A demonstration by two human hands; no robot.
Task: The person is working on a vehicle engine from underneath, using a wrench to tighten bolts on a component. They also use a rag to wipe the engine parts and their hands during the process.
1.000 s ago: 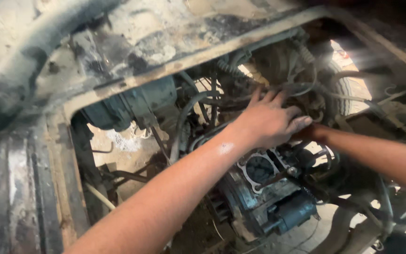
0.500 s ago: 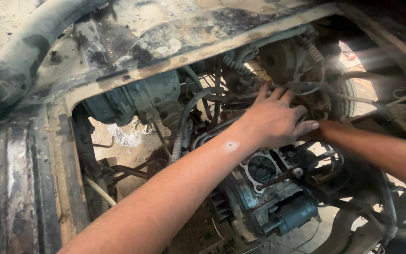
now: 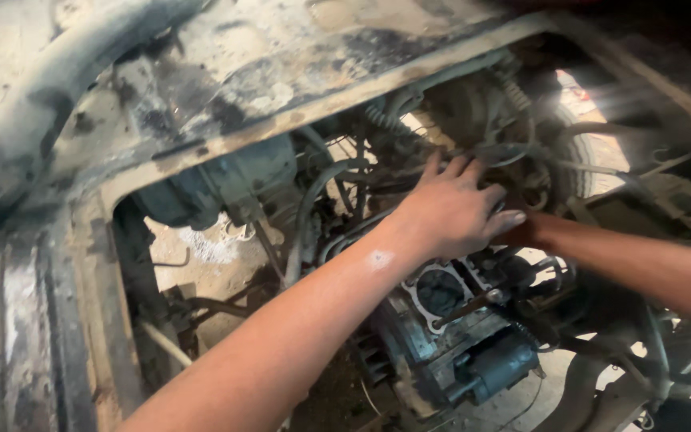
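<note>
While my left hand (image 3: 451, 210) has crept further over the hoses (image 3: 337, 180), fingers spread flat, gripping nothing, my right hand stays hidden beneath it, grip untellable.

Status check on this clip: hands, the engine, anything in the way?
Left hand spread flat over hoses atop the engine, gripping nothing visible. Right hand hidden beneath it, only the forearm shows. Open cylinder bore exposed below. Hoses and cables crowd the bay.

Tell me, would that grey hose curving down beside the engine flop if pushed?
Probably it would bend, not flop: the hose holds a smooth arch by itself, so it looks fairly stiff. Both ends seem fixed, so it would likely spring back. Its dusty, grimy surface near the left hand may feel slippery.
</note>
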